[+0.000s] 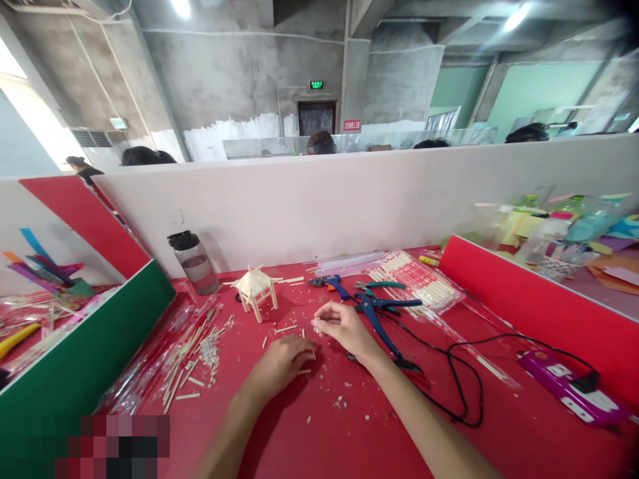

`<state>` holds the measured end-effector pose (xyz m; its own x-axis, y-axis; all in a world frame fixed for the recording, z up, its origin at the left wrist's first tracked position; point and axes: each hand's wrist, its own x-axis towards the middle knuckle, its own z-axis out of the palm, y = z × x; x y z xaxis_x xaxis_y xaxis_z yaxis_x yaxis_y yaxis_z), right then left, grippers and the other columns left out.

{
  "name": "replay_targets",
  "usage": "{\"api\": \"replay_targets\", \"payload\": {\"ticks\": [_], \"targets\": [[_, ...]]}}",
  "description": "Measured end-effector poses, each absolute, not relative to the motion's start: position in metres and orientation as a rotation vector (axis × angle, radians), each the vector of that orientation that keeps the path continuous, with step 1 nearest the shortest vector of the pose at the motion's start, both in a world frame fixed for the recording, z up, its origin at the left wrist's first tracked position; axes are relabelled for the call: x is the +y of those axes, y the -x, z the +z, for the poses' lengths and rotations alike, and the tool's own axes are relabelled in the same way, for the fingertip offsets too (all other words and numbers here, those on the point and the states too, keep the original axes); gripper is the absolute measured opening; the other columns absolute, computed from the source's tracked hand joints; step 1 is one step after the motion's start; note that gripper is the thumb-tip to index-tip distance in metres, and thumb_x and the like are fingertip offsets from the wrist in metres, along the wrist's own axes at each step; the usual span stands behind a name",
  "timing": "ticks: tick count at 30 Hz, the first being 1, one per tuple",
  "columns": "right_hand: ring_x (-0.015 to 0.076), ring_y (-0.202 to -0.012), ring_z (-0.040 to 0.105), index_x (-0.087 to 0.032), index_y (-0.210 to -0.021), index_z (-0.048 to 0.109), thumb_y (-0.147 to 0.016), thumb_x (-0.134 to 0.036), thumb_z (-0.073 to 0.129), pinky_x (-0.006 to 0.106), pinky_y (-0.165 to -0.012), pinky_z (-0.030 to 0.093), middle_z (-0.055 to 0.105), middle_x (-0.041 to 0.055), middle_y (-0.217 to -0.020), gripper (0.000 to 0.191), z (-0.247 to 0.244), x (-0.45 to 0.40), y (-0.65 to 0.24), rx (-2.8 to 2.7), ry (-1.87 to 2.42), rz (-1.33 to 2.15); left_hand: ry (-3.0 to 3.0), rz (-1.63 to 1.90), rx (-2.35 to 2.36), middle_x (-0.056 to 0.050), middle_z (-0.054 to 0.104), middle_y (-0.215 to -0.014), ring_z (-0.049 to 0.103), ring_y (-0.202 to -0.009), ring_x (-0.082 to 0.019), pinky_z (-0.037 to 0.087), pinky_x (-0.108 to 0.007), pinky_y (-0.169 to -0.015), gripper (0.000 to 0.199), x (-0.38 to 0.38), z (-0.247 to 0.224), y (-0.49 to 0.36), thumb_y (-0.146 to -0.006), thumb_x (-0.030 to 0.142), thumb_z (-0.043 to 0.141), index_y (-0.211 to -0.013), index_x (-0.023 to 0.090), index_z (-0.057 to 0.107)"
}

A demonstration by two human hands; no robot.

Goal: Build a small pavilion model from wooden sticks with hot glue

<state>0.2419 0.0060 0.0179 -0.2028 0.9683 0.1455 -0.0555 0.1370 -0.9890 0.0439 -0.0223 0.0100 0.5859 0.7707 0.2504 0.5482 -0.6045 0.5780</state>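
Note:
My right hand [344, 326] hovers over the red tabletop, thumb and forefinger pinched together. Whatever lies between those fingertips is too small to make out. To its left, my left hand [287, 362] is low at the table, fingers bent and a gap showing between them and the thumb. A short wooden stick [303, 371] lies just below its fingertips. Beyond both hands stands a small pavilion model [253, 289] made of wooden sticks, with a peaked roof on legs. Loose stick pieces [286, 328] are scattered between the model and my left hand.
Right of my hands are a blue glue gun [332, 285], blue-handled cutters [377, 319] and a bagged bundle of sticks [419, 283]. A black cord runs to a purple power strip [574, 386]. A water bottle [194, 263] and cut sticks [187, 362] lie left. Low partitions [349, 199] surround the desk.

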Motion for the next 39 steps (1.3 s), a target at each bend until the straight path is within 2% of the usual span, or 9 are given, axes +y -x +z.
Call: {"api": "replay_targets", "payload": {"ticks": [4,8,19,24,26,28,32,39], "targets": [[0.0157,-0.069,0.065,-0.017,-0.084,0.065,-0.073,-0.038,0.076,0.028,-0.069,0.052,0.069,0.0023,-0.080,0.026,0.018,0.005,-0.242,-1.429,0.977,1.216,-2.285,0.861,1.262,-0.007,0.073,-0.108,0.068,-0.098,-0.020,0.052,-0.032,-0.087,0.026,-0.025,0.021,-0.040,-0.097,0.029,0.049,-0.118,0.024,0.063],[0.0162,-0.074,0.066,-0.018,-0.087,0.065,-0.072,-0.038,0.078,0.029,-0.073,0.052,0.069,0.0021,-0.083,0.027,0.017,0.004,-0.239,-1.454,0.945,1.238,-2.311,0.925,1.260,-0.006,0.069,-0.116,0.067,-0.100,-0.020,0.052,-0.032,-0.089,0.034,-0.027,0.024,-0.041,-0.096,0.035,0.052,-0.128,0.025,0.057],[0.0190,-0.078,0.067,-0.019,-0.095,0.064,-0.069,-0.034,0.081,0.029,-0.068,0.055,0.068,0.0022,-0.082,0.035,0.011,0.000,-0.234,-1.439,0.966,1.356,-2.463,0.831,1.260,-0.006,0.068,-0.109,0.064,-0.097,-0.020,0.050,-0.032,-0.085,0.030,-0.029,0.022,-0.044,-0.098,0.033,0.048,-0.125,0.026,0.057],[0.0182,-0.071,0.068,-0.020,-0.094,0.061,-0.076,-0.034,0.073,0.028,-0.060,0.056,0.067,0.0016,-0.082,0.026,0.011,-0.001,-0.234,-1.496,1.001,1.388,-2.576,0.758,1.266,-0.009,0.068,-0.109,0.064,-0.097,-0.022,0.050,-0.033,-0.085,0.027,-0.027,0.016,-0.042,-0.097,0.032,0.048,-0.122,0.024,0.056],[0.0175,-0.066,0.067,-0.021,-0.091,0.061,-0.082,-0.031,0.066,0.027,-0.057,0.054,0.067,0.0016,-0.079,0.014,0.013,-0.002,-0.236,-1.594,1.070,1.301,-2.600,0.728,1.288,-0.009,0.068,-0.106,0.065,-0.094,-0.022,0.050,-0.032,-0.082,0.026,-0.026,0.014,-0.041,-0.097,0.032,0.048,-0.119,0.023,0.057],[0.0174,-0.065,0.067,-0.021,-0.084,0.063,-0.084,-0.026,0.062,0.026,-0.059,0.051,0.069,0.0018,-0.075,0.005,0.015,-0.003,-0.238,-1.773,1.184,1.063,-2.611,0.691,1.327,-0.009,0.068,-0.105,0.065,-0.092,-0.022,0.050,-0.032,-0.081,0.025,-0.025,0.012,-0.040,-0.097,0.033,0.048,-0.117,0.022,0.058],[0.0185,-0.073,0.067,-0.022,-0.080,0.067,-0.084,-0.023,0.064,0.025,-0.067,0.045,0.072,0.0032,-0.074,0.005,0.016,-0.008,-0.240,-2.063,1.369,0.600,-2.608,0.606,1.379,-0.009,0.069,-0.107,0.065,-0.094,-0.024,0.049,-0.033,-0.082,0.025,-0.025,0.013,-0.039,-0.096,0.034,0.049,-0.115,0.022,0.058],[0.0196,-0.079,0.069,-0.023,-0.087,0.071,-0.092,-0.028,0.057,0.025,-0.070,0.042,0.076,0.0049,-0.085,0.016,0.018,-0.008,-0.242,-2.210,1.446,0.436,-2.593,0.504,1.380,-0.008,0.069,-0.108,0.064,-0.099,-0.025,0.047,-0.035,-0.085,0.022,-0.026,0.014,-0.041,-0.096,0.033,0.049,-0.112,0.022,0.059]]}}
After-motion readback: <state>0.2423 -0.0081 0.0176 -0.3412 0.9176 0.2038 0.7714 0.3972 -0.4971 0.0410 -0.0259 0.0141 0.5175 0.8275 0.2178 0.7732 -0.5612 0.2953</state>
